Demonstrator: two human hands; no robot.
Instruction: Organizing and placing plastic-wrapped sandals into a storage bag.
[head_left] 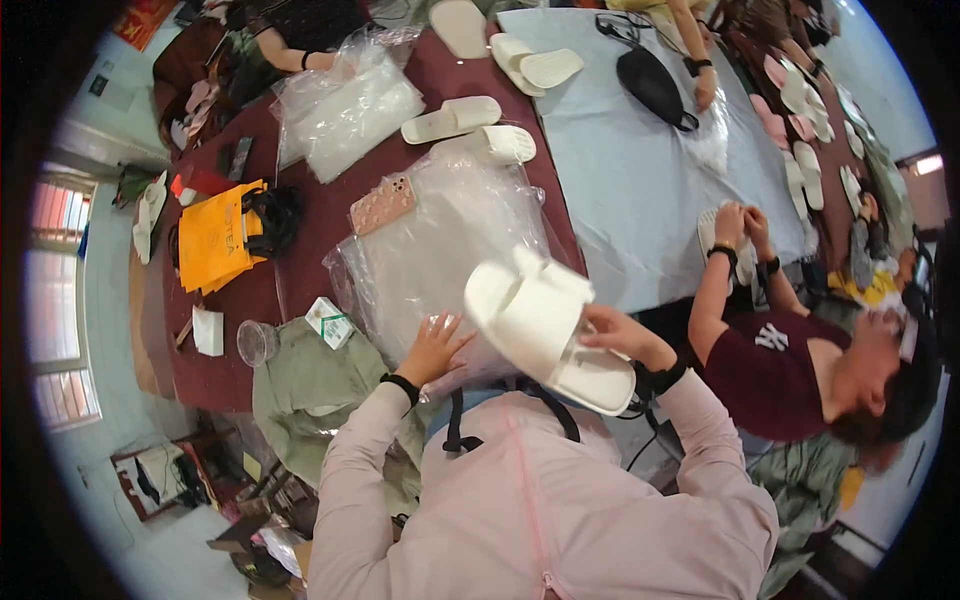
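My right hand (630, 338) is closed on a pair of white slide slippers (515, 315), gripping them near the middle. They are held together at a tilt above the table edge. My left hand (437, 352) rests, fingers spread, on the near side of a stack of clear plastic bags (440, 260). On the far left of that stack lies a pink patterned phone (384, 205). Another white slipper (490, 145) sits at the stack's far edge, with a second slipper (450, 119) just beyond it.
An orange bag (215, 240) and a green jacket (315, 375) lie to the left. More clear bags (360, 120) are piled farther back. A co-worker in a maroon shirt (780, 365) handles slippers at my right, beside a pale blue sheet (620, 200) holding a black pouch (650, 85).
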